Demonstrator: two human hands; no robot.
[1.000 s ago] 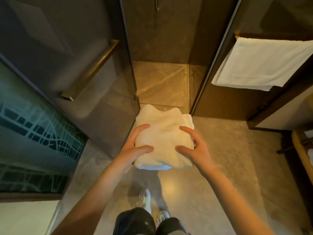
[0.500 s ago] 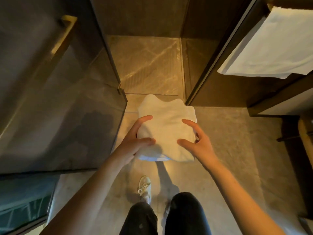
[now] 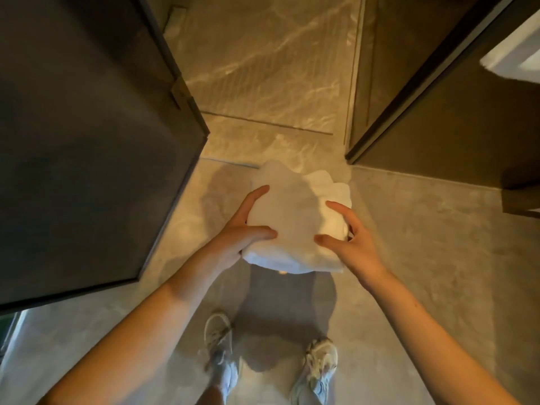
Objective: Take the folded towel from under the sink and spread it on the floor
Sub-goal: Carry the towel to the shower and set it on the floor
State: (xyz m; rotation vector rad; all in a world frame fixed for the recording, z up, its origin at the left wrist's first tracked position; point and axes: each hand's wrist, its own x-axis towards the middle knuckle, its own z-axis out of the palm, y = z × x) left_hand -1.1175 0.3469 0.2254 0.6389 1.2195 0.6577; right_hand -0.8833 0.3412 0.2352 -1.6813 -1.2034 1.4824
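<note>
A white folded towel (image 3: 295, 211) hangs in the air in the middle of the head view, above the grey stone floor (image 3: 409, 258). My left hand (image 3: 242, 232) grips its left side, thumb on top and fingers underneath. My right hand (image 3: 353, 244) holds its right side the same way. The towel is still a thick folded bundle. Its shadow falls on the floor just below it, in front of my two feet in pale sneakers (image 3: 219, 346).
A dark glass door (image 3: 87, 141) stands open on the left, its edge close to my left hand. A dark framed panel (image 3: 423, 112) rises on the right. Beyond a floor threshold lies the lit shower floor (image 3: 263, 68). A white hanging towel (image 3: 514, 57) shows at the upper right.
My view has tilted further down and I have stepped forward. The folded towel has sunk lower toward the floor, still held in both hands. Both feet are now visible.
</note>
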